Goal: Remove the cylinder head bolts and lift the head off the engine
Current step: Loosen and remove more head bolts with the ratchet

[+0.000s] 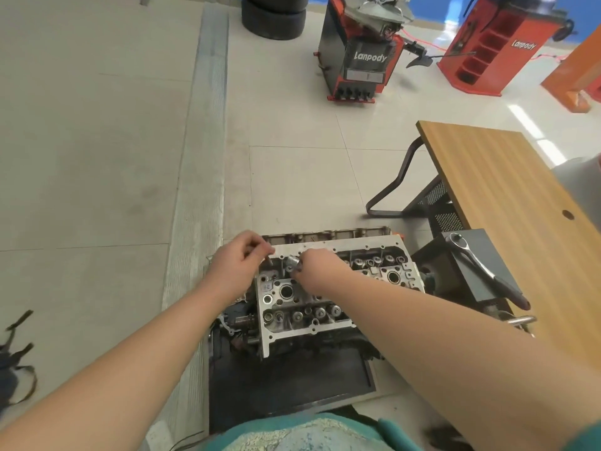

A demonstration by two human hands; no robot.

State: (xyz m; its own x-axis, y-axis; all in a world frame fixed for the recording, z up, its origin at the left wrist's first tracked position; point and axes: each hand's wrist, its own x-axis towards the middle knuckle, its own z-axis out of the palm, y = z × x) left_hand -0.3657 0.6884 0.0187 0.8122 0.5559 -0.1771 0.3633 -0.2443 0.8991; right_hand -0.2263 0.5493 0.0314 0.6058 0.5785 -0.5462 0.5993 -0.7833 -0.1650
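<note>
The aluminium cylinder head sits on the engine block on a dark floor mat, its valve gear exposed. My left hand hovers over the head's far left corner and pinches a thin bolt that points down toward the head. Just to the right, my right hand grips a shiny socket over the head's upper row. Both hands are close together, a few centimetres apart. What lies under the hands is hidden.
A ratchet wrench lies on a dark box right of the engine. A wooden table stands at the right. Red tyre machines and stacked tyres stand far back. Black straps lie at the left.
</note>
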